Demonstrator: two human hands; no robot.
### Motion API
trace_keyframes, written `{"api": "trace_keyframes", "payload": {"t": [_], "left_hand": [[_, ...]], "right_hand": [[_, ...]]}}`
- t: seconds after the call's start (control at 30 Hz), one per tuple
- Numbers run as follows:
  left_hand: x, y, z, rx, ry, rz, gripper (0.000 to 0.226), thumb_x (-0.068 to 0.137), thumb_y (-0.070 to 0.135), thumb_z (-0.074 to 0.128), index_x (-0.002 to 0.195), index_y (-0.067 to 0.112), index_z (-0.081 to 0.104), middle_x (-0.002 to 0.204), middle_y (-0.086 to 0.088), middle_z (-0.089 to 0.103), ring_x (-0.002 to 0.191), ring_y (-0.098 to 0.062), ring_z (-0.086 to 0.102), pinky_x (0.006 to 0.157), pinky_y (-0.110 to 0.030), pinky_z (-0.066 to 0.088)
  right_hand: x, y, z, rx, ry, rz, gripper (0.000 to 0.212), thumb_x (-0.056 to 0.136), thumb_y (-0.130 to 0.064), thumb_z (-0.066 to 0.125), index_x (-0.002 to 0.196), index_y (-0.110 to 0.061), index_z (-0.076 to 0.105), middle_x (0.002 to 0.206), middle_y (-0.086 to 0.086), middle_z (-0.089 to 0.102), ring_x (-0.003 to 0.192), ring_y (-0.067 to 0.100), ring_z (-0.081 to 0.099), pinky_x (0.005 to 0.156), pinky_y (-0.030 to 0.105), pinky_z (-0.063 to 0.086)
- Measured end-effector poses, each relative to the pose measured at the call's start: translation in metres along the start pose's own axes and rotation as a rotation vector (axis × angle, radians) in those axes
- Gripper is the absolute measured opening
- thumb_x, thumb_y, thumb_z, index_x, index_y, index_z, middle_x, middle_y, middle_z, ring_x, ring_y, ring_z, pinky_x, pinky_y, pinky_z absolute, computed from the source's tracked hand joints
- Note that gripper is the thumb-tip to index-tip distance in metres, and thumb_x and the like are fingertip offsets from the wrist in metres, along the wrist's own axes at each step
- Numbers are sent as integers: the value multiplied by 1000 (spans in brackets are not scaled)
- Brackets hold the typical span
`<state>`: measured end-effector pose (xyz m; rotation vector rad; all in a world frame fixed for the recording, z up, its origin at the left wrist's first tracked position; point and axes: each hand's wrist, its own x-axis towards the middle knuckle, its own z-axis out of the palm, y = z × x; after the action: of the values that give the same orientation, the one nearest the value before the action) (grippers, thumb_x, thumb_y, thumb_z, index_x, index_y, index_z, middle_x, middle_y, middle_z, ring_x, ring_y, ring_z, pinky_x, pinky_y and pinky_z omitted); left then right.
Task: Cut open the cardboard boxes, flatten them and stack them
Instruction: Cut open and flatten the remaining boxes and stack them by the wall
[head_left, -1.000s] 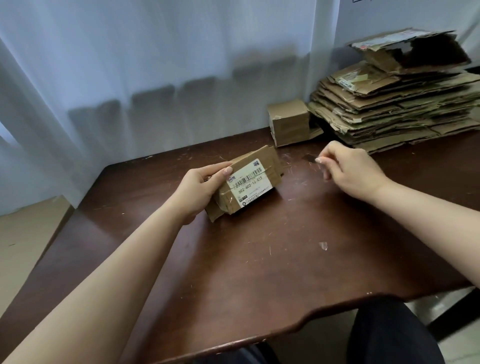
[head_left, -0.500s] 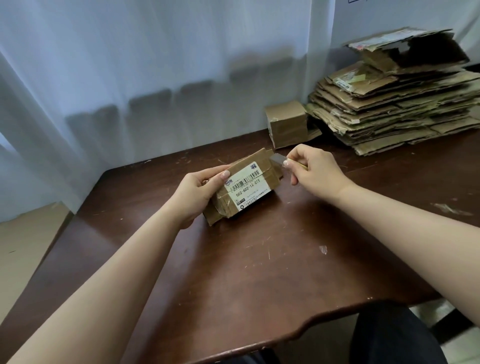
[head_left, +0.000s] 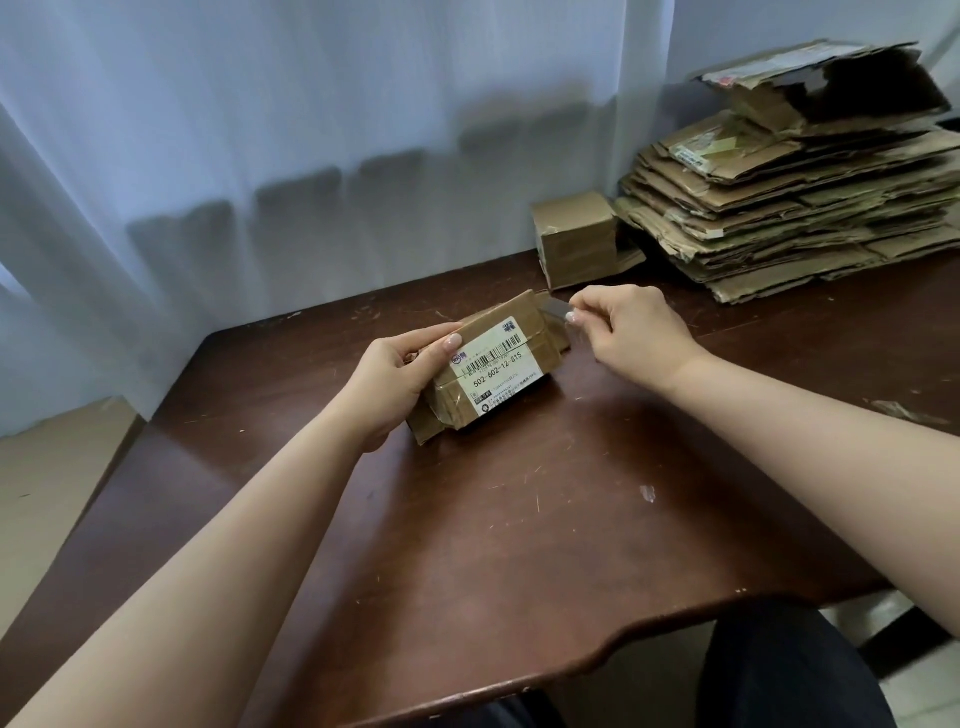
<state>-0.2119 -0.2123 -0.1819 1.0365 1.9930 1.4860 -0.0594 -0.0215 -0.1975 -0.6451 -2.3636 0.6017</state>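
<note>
2 hands work over a dark brown wooden worktop (head_left: 467, 545) in the head view, the only view there is. The left hand (head_left: 392, 374) grips the near left end of a small taped cardboard box (head_left: 493, 364), thumb lying along the top edge and fingers curled round the end. This box lies at the middle of the worktop, turned at an angle, with a white shipping label (head_left: 493, 371) facing up that shows a barcode and the number 502-602-12-815. Clear tape wraps over its brown sides.

The right hand (head_left: 631, 332) is curled at the far right end of the same box, its thumb and forefinger pinching a small dark blade (head_left: 556, 309) whose tip meets the box's upper far corner. How deep the blade sits in the cardboard cannot be told.

Behind them, at the far edge of the worktop, stands a second small box (head_left: 576, 241), still closed and taped. Just beside it to the right, touching or nearly so, rises a tall stack of flattened cardboard (head_left: 800, 208), with 1 crumpled, half-open piece on top. A pale sheer curtain (head_left: 311, 130) hangs behind the worktop. A dark trouser leg (head_left: 789, 670) shows below the near edge at the right.
</note>
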Motion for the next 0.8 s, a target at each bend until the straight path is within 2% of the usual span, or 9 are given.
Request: {"api": "trace_keyframes", "payload": {"t": [0.13,0.27,0.4,0.5,0.57,0.67,0.8], "left_hand": [[1,-1,0,17,6,-6,30,96,24,57,125,18,65,106,0,73,95,-7,70,78,-20,56],[1,-1,2,53,-1,4,34,95,28,59,127,19,64,109,0,72,101,-10,68,86,-23,55],[-4,3,4,111,3,35,33,94,30,60,126,22,64,110,5,70,101,-5,65,89,-20,53],[-7,2,4,103,33,22,32,95,29,59,125,22,64,108,4,70,98,-5,66,85,-19,55],[-10,-1,0,13,85,-49,32,96,31,57,126,21,65,106,0,72,92,-8,70,76,-23,57],[-14,-3,-5,-54,123,-103,31,98,33,54,125,23,65,104,0,73,83,-8,70,61,-23,54],[-10,8,-3,-140,202,-188,26,98,31,52,117,24,68,101,-2,72,77,-16,67,65,-30,52]], "right_hand": [[-9,2,3,-25,8,-17,15,94,-24,54,98,-19,67,86,7,66,87,32,59,71,35,47],[-22,8,0,-53,-3,-12,16,95,-24,53,101,-18,67,88,9,67,88,34,59,72,35,46],[-27,9,-4,-93,-54,7,19,95,-26,52,106,-20,66,99,11,69,95,35,60,77,37,48],[-30,7,-8,-185,-130,13,20,96,-29,51,108,-23,66,104,10,67,99,35,60,79,36,46],[-38,10,-10,-280,-194,11,19,96,-31,50,106,-27,65,105,7,67,100,34,60,76,35,45],[-43,9,-16,-213,-119,21,17,95,-31,51,103,-25,65,102,6,68,98,34,61,72,34,44],[-34,-19,-14,-72,-63,-78,10,93,-25,52,97,-20,60,87,7,67,84,34,61,73,40,50]]}}
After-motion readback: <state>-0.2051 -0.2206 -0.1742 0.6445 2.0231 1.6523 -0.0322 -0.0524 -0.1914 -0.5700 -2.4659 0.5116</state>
